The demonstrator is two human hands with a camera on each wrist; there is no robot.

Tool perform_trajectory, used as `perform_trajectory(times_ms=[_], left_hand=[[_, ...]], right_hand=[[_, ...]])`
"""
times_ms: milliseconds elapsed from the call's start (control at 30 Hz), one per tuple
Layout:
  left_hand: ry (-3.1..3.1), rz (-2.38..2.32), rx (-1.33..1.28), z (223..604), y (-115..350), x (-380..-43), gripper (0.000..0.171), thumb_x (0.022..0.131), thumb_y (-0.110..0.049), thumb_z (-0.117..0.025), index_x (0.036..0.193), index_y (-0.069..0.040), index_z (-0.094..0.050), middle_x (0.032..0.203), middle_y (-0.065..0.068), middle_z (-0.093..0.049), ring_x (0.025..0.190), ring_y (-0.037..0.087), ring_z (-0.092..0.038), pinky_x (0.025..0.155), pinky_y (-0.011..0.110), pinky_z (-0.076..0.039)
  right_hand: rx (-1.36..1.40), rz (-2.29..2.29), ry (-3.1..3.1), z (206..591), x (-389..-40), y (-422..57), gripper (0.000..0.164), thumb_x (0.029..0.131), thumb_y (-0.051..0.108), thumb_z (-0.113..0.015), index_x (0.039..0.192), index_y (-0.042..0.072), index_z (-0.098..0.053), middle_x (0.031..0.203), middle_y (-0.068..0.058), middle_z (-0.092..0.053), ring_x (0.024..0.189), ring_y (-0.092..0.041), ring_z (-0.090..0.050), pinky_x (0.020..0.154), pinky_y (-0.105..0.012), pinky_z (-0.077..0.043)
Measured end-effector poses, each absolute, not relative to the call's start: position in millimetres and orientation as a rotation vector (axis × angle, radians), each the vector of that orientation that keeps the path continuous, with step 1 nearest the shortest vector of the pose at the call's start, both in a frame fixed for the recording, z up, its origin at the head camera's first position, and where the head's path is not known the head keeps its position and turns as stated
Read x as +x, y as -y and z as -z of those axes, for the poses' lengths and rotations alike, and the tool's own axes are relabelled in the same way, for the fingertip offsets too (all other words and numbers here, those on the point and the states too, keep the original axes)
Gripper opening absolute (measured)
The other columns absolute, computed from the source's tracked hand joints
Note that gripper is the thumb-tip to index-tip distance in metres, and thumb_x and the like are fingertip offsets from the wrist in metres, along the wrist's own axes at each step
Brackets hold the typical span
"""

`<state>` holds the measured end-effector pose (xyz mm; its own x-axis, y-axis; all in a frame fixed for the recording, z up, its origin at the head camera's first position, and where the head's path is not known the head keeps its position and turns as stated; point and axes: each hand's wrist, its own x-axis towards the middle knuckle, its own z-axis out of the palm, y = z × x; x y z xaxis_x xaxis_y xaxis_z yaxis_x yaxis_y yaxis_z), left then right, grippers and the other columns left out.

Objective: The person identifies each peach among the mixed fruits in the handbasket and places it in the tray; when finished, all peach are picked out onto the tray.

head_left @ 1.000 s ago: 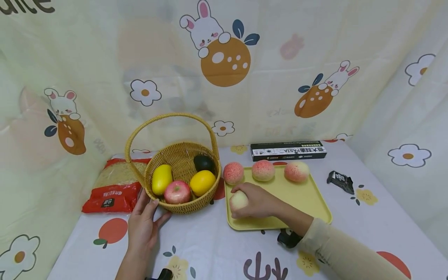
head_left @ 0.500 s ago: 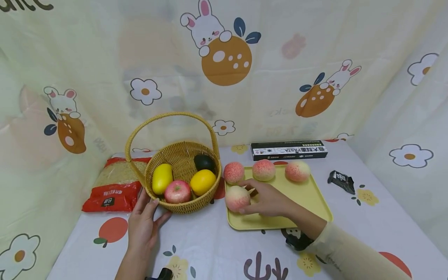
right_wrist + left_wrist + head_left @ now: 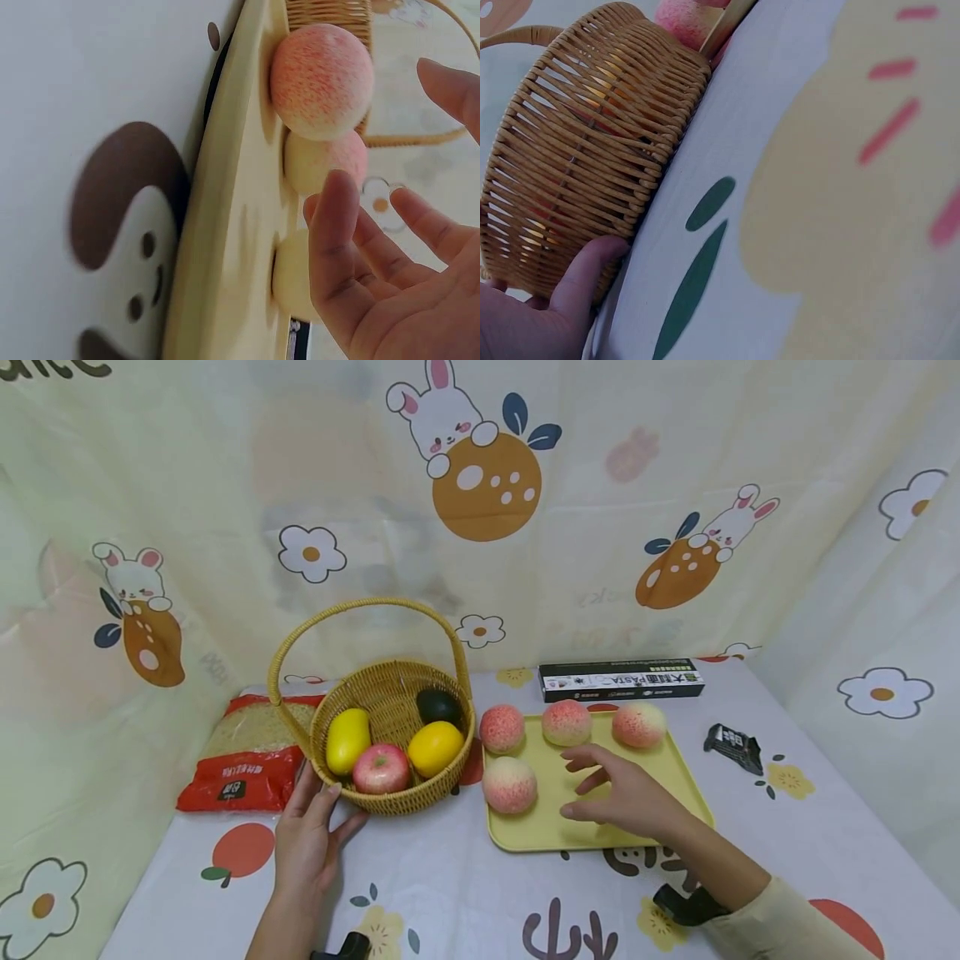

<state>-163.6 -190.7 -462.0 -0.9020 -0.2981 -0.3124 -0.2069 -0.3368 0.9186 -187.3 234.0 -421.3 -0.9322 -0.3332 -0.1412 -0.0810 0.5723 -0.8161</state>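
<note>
Several pink peaches lie on a yellow tray (image 3: 675, 777); the nearest peach (image 3: 509, 784) (image 3: 321, 81) sits alone at the tray's front left corner. My right hand (image 3: 611, 793) (image 3: 390, 255) hovers over the tray's middle, fingers spread and holding nothing, a short way right of that peach. My left hand (image 3: 307, 835) (image 3: 547, 315) lies flat on the table, its fingertips touching the near wall of a wicker basket (image 3: 390, 802) (image 3: 592, 165). Inside the basket sit a red apple (image 3: 381, 768), two yellow fruits and a dark avocado (image 3: 438, 706).
A red bag of noodles (image 3: 247, 760) lies left of the basket. A black pasta box (image 3: 621, 680) lies behind the tray and a small black packet (image 3: 731, 747) to its right. Printed curtains close in the table at the back and sides.
My right hand has let go of the front peach on the tray and drawn back to the right, opening its fingers. The left hand has stayed at the basket.
</note>
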Motion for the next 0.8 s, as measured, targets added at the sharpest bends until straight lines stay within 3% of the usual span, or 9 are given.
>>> perform_trajectory(times_ms=[233, 433, 533, 600, 700, 800], left_hand=[[1.768, 2.437, 0.666, 460, 190, -162, 0.062, 0.11, -0.025, -0.057, 0.159, -0.055, -0.035, 0.175, -0.017, -0.026, 0.158, 0.021, -0.036, 0.094, 0.047, -0.062], [1.762, 2.435, 0.678, 459, 190, -163, 0.06, 0.109, -0.026, -0.058, 0.157, -0.056, -0.037, 0.174, -0.017, -0.027, 0.157, 0.021, -0.037, 0.094, 0.048, -0.063], [1.763, 2.429, 0.679, 460, 190, -163, 0.06, 0.109, -0.026, -0.058, 0.157, -0.056, -0.038, 0.174, -0.016, -0.027, 0.158, 0.022, -0.037, 0.094, 0.048, -0.062], [1.763, 2.427, 0.683, 459, 190, -163, 0.06, 0.109, -0.026, -0.059, 0.157, -0.056, -0.038, 0.174, -0.016, -0.028, 0.157, 0.022, -0.038, 0.094, 0.049, -0.062], [1.792, 2.398, 0.709, 456, 191, -164, 0.061, 0.108, -0.027, -0.061, 0.159, -0.053, -0.038, 0.174, -0.013, -0.03, 0.152, 0.023, -0.044, 0.096, 0.047, -0.062], [1.841, 2.314, 0.762, 449, 195, -162, 0.061, 0.106, -0.029, -0.066, 0.161, -0.041, -0.043, 0.168, -0.008, -0.039, 0.142, 0.02, -0.051, 0.096, 0.039, -0.063]], right_hand=[[-0.155, 1.459, -2.468, 419, -166, -253, 0.069, 0.094, 0.032, -0.08, 0.151, 0.007, -0.05, 0.146, -0.02, -0.059, 0.104, -0.024, -0.066, 0.07, -0.037, -0.064], [0.111, 1.672, -2.37, 421, -150, -265, 0.052, 0.11, 0.039, -0.057, 0.144, 0.0, -0.054, 0.123, -0.015, -0.07, 0.085, -0.018, -0.065, 0.068, -0.032, -0.061], [0.256, 1.751, -2.305, 423, -142, -268, 0.05, 0.112, 0.045, -0.048, 0.13, 0.0, -0.059, 0.103, -0.006, -0.07, 0.078, -0.018, -0.06, 0.067, -0.03, -0.057], [0.334, 1.791, -2.267, 424, -138, -269, 0.049, 0.112, 0.049, -0.046, 0.113, 0.003, -0.062, 0.09, -0.002, -0.064, 0.074, -0.018, -0.057, 0.064, -0.03, -0.054], [0.378, 1.843, -2.25, 425, -131, -265, 0.048, 0.111, 0.047, -0.05, 0.086, 0.007, -0.054, 0.072, 0.0, -0.051, 0.064, -0.016, -0.05, 0.056, -0.028, -0.047], [0.354, 1.869, -2.296, 425, -126, -258, 0.051, 0.109, 0.041, -0.058, 0.073, 0.009, -0.044, 0.061, 0.001, -0.041, 0.055, -0.013, -0.042, 0.048, -0.027, -0.038]])
